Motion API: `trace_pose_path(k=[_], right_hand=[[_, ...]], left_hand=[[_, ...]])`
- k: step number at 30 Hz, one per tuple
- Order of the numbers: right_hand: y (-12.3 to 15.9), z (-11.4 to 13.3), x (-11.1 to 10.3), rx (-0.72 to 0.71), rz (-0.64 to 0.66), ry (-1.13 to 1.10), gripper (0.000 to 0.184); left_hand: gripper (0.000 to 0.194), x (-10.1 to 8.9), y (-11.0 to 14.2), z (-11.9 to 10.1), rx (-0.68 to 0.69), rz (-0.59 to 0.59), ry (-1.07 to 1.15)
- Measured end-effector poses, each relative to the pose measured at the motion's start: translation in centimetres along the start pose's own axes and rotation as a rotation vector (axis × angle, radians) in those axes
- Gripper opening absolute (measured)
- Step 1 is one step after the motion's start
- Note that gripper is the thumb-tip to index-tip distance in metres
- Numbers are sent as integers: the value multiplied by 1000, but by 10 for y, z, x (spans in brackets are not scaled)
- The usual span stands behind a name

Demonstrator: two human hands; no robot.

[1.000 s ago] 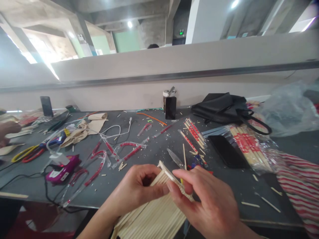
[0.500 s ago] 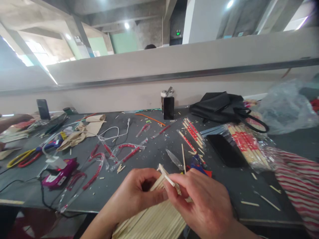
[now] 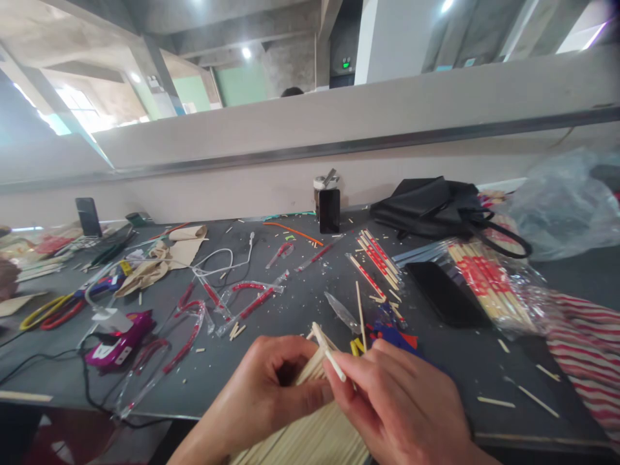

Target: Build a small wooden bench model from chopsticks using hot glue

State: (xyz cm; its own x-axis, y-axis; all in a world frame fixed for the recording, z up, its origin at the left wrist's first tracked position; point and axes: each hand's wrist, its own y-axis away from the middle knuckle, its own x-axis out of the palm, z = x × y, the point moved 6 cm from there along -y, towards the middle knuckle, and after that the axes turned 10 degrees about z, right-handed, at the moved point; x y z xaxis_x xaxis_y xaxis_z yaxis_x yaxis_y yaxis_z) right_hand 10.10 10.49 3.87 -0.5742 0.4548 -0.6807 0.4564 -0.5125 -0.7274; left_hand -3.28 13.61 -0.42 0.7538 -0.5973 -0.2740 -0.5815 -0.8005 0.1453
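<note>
Pale-wood stick panel [image 3: 303, 442] slants below the fingers [image 3: 356, 369], gripped by the left hand [image 3: 274, 384]; the right hand [image 3: 407, 403] pinches a short stick [image 3: 336, 367] just beyond the left thumb [image 3: 312, 396]. Fitting it seems in hand, the next move calling for steady alignment.

Stick panel [image 3: 300, 439] at bottom centre, between left hand [image 3: 276, 384] and right hand [image 3: 409, 400], table [image 3: 213, 374] behind.
A short stick [image 3: 336, 367] sits at the panel's upper end, in the right hand's fingers. Plastic wrappers [image 3: 259, 299] lie left of centre, a power strip [image 3: 123, 347] beside them, lower left. At upper centre, a standing phone [image 3: 329, 212] before a cup [image 3: 325, 183]; right of these, a bag [image 3: 421, 210]. Nearer, a flat phone [image 3: 446, 294], packed chopsticks [image 3: 485, 278] beside it; cloth [image 3: 588, 355] at lower right.
</note>
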Motion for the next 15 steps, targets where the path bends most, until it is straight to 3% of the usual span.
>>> trace_pose_path(k=[15], right_hand=[[1,2,0,-28,12,41,3]], left_hand=[[24,3,1,0,-7,-3,14]])
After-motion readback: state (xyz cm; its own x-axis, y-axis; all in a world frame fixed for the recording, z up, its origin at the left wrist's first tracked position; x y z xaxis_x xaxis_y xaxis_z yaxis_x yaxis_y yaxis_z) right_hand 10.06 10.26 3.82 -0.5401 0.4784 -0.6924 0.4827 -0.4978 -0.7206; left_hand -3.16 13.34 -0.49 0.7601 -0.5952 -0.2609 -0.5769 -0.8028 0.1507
